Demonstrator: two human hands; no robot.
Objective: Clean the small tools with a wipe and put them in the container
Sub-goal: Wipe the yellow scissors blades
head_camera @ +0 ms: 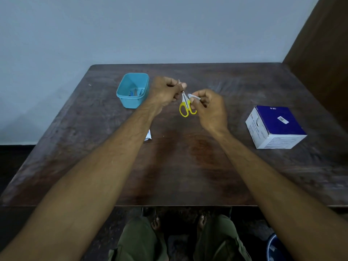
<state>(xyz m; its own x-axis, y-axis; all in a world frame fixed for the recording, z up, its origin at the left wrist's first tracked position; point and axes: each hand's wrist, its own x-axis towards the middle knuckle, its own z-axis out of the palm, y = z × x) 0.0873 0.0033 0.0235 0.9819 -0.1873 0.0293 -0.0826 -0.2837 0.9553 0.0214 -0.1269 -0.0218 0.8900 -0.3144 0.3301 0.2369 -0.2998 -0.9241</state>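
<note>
Wiping step under way. Left hand (165, 91) pinches blade tips of yellow-handled scissors (185, 104), held above wooden table (188, 166). Right hand (209, 108) pinches white wipe (194, 96) against blades. Next, likely: finish wiping, drop scissors into blue container (133, 90), near left, other tools inside.

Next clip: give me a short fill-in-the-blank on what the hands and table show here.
1. The left hand holds the scissors by the ____ end.
2. The right hand pinches a white ____.
3. The scissors' handles are ____.
4. The teal container sits to the ____ of both hands.

Missing: blade; wipe; yellow; left
</note>
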